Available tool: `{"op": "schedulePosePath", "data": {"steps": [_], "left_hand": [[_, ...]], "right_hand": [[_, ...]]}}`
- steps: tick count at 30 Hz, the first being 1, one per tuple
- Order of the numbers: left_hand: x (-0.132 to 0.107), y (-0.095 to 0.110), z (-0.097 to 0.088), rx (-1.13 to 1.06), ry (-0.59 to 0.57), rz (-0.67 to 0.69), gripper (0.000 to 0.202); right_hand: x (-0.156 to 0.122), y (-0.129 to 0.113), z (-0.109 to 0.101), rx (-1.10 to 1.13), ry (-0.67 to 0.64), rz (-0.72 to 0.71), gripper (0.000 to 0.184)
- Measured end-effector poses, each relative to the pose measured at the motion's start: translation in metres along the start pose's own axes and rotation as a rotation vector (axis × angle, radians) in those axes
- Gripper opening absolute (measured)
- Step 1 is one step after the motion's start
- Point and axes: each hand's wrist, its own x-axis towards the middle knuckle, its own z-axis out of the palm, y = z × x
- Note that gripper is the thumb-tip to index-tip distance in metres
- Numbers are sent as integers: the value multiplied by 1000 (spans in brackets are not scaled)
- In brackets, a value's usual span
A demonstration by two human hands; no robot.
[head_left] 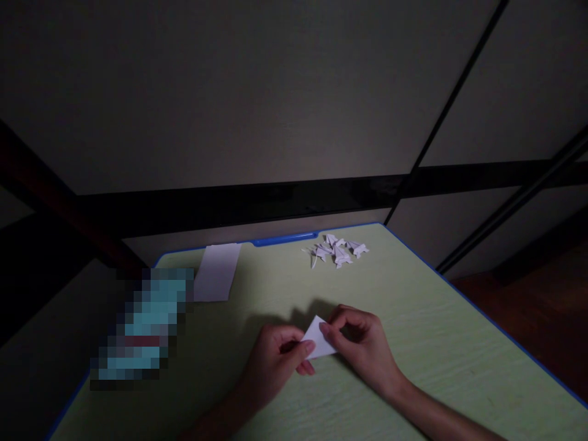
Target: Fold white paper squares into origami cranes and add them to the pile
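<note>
A small folded piece of white paper (pixel 318 339) is held just above the pale green table (pixel 413 343), near its middle. My left hand (pixel 275 358) pinches its lower left edge between thumb and fingers. My right hand (pixel 358 343) pinches its right side, fingers curled over the top. Both hands are closed on the same piece.
Several small folded white paper figures (pixel 337 250) lie in a cluster at the table's far edge. A stack of white paper sheets (pixel 217 271) lies at the far left. A blurred-out blue object (pixel 144 324) sits on the left. The table has a blue rim (pixel 285 239); dark floor lies to the right.
</note>
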Motion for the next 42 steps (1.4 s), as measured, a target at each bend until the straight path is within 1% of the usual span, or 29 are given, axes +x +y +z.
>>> {"op": "schedulePosePath", "data": {"steps": [3,5,7,10,12,16,19,23,27,33,42], "left_hand": [[0,0,-2,16,-23,-11,21],[-1,1,-3,30,-36,-18,22],[-2,1,-3,42,-47,-26,22],[-4,2,-2,47,-54,-32,21],[-4,1,-1,51,-52,-33,19],[-3,-1,0,47,-10,-29,16],[0,0,-2,-40,45,-8,13],[3,4,-6,-156,157,0,14],[4,5,-7,-205,226,-10,19],[4,3,-6,-197,236,-3,17],[3,7,-6,-234,267,-15,14]], "right_hand": [[3,1,0,90,-49,91,25],[5,1,0,197,-104,124,20],[7,2,0,272,-174,145,24],[8,2,-1,251,-274,187,25],[9,2,-2,201,-295,199,31],[9,0,-4,124,-238,151,37],[10,-2,-5,115,-173,118,35],[11,1,-6,184,-108,155,33],[10,8,-7,194,-68,168,31],[8,11,-7,207,-54,172,30],[9,8,-7,203,-76,181,31]]}}
